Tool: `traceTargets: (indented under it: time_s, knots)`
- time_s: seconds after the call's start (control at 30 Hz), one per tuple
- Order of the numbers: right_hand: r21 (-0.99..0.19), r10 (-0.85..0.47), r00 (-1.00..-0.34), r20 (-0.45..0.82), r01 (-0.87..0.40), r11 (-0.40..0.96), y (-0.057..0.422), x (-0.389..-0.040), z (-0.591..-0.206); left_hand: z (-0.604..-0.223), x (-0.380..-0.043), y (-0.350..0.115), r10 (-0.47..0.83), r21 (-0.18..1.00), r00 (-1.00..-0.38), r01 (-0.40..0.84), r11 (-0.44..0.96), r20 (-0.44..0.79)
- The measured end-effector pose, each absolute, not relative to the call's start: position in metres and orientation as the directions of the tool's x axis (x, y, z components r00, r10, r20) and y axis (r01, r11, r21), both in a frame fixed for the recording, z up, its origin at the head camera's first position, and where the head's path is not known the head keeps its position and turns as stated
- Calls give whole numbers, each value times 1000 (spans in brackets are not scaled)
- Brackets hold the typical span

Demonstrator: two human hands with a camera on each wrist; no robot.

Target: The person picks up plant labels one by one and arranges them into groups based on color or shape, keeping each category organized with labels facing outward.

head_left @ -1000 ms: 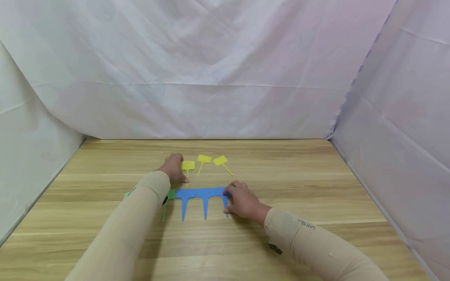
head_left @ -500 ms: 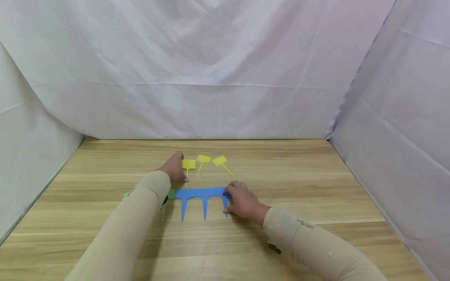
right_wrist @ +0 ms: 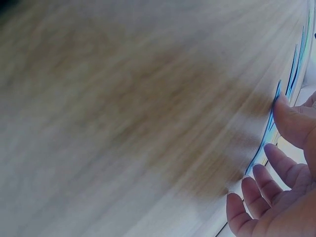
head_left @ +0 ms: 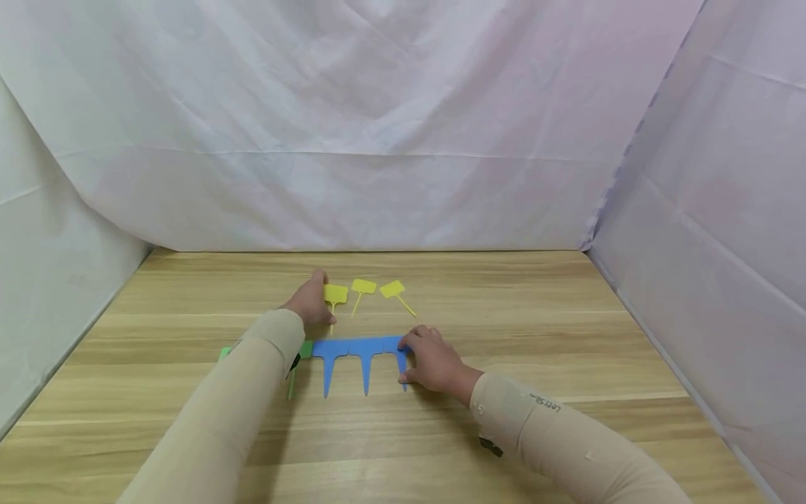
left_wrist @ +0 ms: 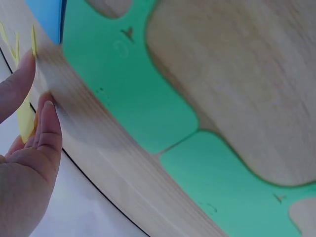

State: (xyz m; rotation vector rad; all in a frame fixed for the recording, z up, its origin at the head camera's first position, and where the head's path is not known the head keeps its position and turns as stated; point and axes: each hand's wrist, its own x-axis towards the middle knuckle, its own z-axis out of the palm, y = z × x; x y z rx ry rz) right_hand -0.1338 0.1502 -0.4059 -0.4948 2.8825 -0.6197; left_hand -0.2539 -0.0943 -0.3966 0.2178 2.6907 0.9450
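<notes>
Three yellow T-shaped plant labels lie in a loose group toward the back. My left hand (head_left: 310,301) holds the leftmost yellow label (head_left: 336,294), fingers along its head and thumb near the stem tip. Nearer me, three blue T-shaped plant labels run side by side, stems toward me. On the rightmost blue label (head_left: 401,360) my right hand (head_left: 436,358) has its fingers curled over the head, thumb at the stem tip. Green plant labels (left_wrist: 123,74) continue the row leftward, edge to edge, partly hidden by my left forearm in the head view.
The other yellow labels, a middle one (head_left: 364,285) and a slanted right one (head_left: 393,288), lie right of my left hand. White cloth (head_left: 378,126) hangs behind and on both sides of the wooden table (head_left: 541,308).
My left hand has nudged the leftmost yellow label slightly away from me. The right hand and the blue and green row look unchanged.
</notes>
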Motion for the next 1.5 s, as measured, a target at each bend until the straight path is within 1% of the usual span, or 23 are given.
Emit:
traceTargets:
  time_s: [0.67, 0.97, 1.3, 1.5]
  knots:
    - [-419, -356, -931, -82, -292, 860, 148, -135, -403, -392, -252, -94, 235, 663, -953, 51, 747, -191]
    - [-419, -356, -930, -89, -289, 861, 147, -137, -405, -392, -253, -92, 235, 690, -951, 33, 723, -201]
    - [-411, -351, -930, -104, -281, 867, 149, -142, -407, -390, -251, -89, 237, 725, -957, 43, 688, -168]
    - [-429, -348, -930, -114, -270, 862, 151, -144, -406, -388, -249, -88, 234, 729, -961, 56, 682, -145]
